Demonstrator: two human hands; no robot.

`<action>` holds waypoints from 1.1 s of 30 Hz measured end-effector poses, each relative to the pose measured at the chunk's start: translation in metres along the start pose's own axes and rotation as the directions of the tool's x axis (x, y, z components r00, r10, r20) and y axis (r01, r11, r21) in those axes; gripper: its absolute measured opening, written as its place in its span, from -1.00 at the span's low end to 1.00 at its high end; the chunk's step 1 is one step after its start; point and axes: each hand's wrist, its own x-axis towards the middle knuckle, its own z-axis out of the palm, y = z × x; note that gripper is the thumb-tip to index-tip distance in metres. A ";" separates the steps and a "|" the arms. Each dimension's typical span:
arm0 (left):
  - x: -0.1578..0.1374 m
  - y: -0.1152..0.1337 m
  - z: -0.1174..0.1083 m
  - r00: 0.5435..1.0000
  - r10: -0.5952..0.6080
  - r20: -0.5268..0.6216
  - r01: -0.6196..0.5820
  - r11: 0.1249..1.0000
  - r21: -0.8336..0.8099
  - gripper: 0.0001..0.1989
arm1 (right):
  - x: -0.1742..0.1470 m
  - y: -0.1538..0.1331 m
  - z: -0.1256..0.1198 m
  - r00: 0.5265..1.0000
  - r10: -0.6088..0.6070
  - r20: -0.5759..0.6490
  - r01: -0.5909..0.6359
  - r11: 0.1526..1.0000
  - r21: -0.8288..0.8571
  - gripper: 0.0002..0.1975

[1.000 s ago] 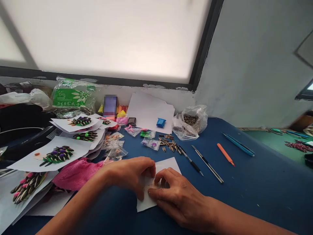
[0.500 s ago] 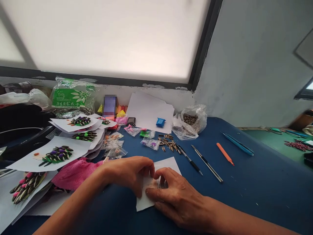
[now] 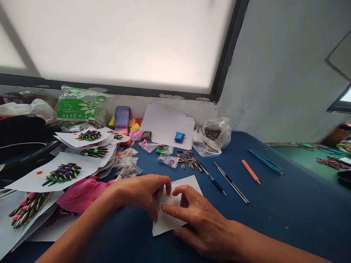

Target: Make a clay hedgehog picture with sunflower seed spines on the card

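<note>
A white sheet of paper (image 3: 166, 227) lies tilted on the blue table in front of me. It bears a dark pen drawing (image 3: 177, 199) with a small pale, flat patch beside it, partly hidden by my fingers. My left hand (image 3: 146, 193) is over the paper's left side, thumb near its edge and index finger curved above, apart from each other. On the right side, my right hand (image 3: 203, 219) arches over the drawing with thumb and index finger apart. Neither hand visibly holds anything.
Left, finished seed-covered pictures (image 3: 64, 173) are stacked by a pink cloth (image 3: 85, 193). Behind the paper lie sunflower seeds (image 3: 190, 160), a black pen (image 3: 212, 179), a silver pen (image 3: 231, 182), an orange marker (image 3: 251, 172), blue tweezers (image 3: 265, 160) and small clay bags (image 3: 168, 160).
My fingers have parted and drawn back slightly from the middle of the paper, showing more of the drawing. The paper stays in about the same place.
</note>
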 end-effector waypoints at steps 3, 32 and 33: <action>0.001 -0.002 0.001 1.000 0.001 -0.015 0.000 1.000 0.019 -0.44 | 0.000 0.000 0.001 1.000 0.016 0.006 -0.016 1.000 0.008 -0.56; 0.000 -0.006 -0.001 1.000 -0.015 0.021 0.015 0.999 -0.032 -0.44 | 0.004 -0.007 0.000 0.999 -0.011 0.050 0.020 0.984 -0.177 -0.61; 0.000 -0.006 0.000 1.000 -0.017 0.024 0.018 0.999 -0.037 -0.43 | 0.003 -0.006 0.001 0.999 -0.014 0.047 0.022 0.983 -0.180 -0.61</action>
